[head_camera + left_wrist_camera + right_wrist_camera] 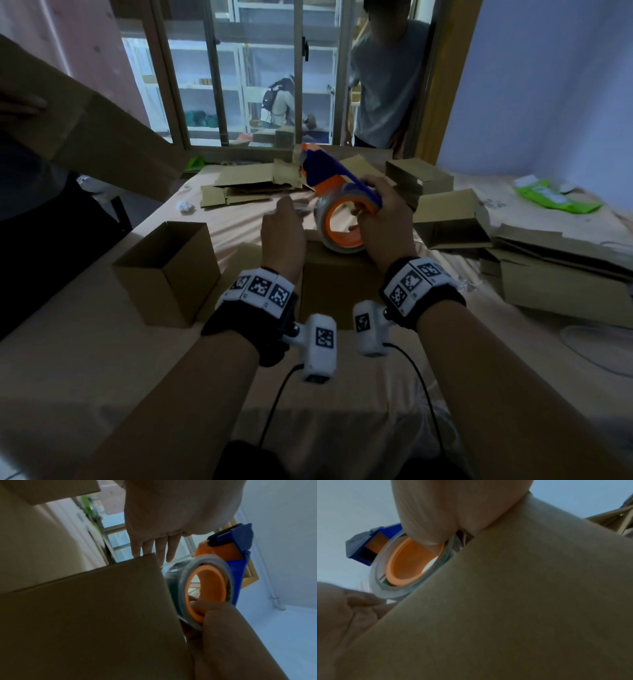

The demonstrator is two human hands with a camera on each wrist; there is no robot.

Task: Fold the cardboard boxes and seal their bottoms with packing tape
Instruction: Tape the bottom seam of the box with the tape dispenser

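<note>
A closed cardboard box (pixel 337 284) stands on the cloth-covered table right in front of me, its top face towards my hands. My right hand (pixel 380 209) grips a blue and orange tape dispenser (pixel 337 241) with fingers through the orange core, and the clear roll rests on the box's far top edge. The roll (pixel 214 582) and the box (pixel 94 608) also show in the left wrist view. My left hand (pixel 284 226) is just left of the roll, fingers (pixel 161 545) straight and reaching past the box edge. Whether it touches the tape end is unclear.
An open-topped box (pixel 168 270) stands to the left. Flat cardboard (pixel 253 181) lies at the back, folded boxes (pixel 448 219) and a flat stack (pixel 561 274) to the right. A person (pixel 387 78) stands in the doorway. Another holds a large cardboard sheet (pixel 85 130) at the left.
</note>
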